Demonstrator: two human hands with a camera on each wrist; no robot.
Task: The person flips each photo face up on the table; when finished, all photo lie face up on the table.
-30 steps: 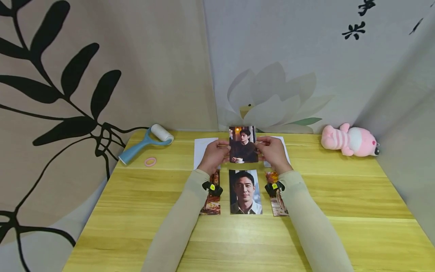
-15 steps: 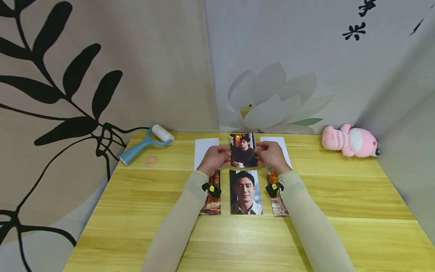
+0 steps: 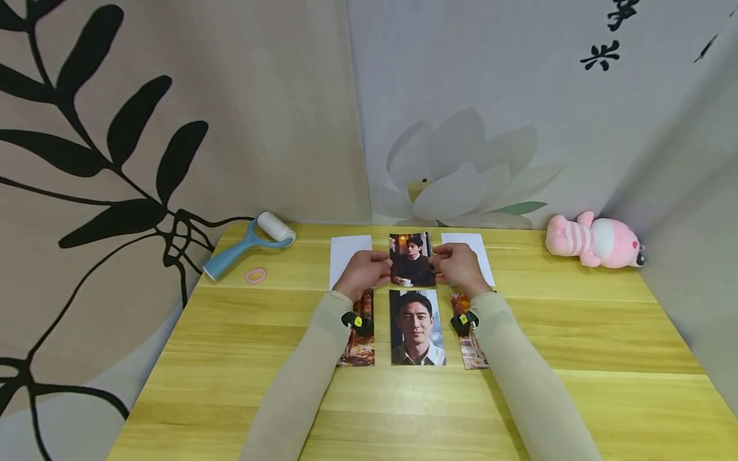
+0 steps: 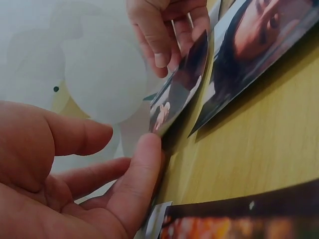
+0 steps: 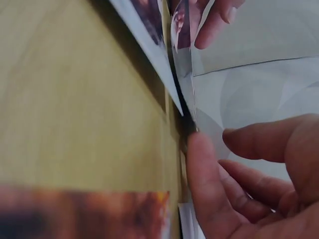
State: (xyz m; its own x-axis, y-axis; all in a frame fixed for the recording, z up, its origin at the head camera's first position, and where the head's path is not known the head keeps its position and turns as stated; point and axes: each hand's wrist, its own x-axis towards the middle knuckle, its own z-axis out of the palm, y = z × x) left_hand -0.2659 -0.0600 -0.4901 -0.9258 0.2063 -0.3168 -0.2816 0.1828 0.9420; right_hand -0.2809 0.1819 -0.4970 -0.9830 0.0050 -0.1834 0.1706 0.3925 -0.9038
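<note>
A photo print of a person in a dark sweater with a cup lies at the table's back edge in the head view, slightly bowed in the wrist views. My left hand is at its left side, one fingertip right at the photo's edge and another digit standing apart. At the opposite side, my right hand has a fingertip at the edge, its other digits spread away. Just in front is a portrait photo. Autumn-coloured photos, left and right, lie partly under my wrists.
White cards, left and right, flank the photo, partly behind my hands. A blue-handled lint roller and a pink ring lie at back left. A pink plush toy lies at back right, by the curtain.
Both hands have lowered the sweater photo from a raised position down toward the table, just behind the portrait photo. The other things have stayed in place.
</note>
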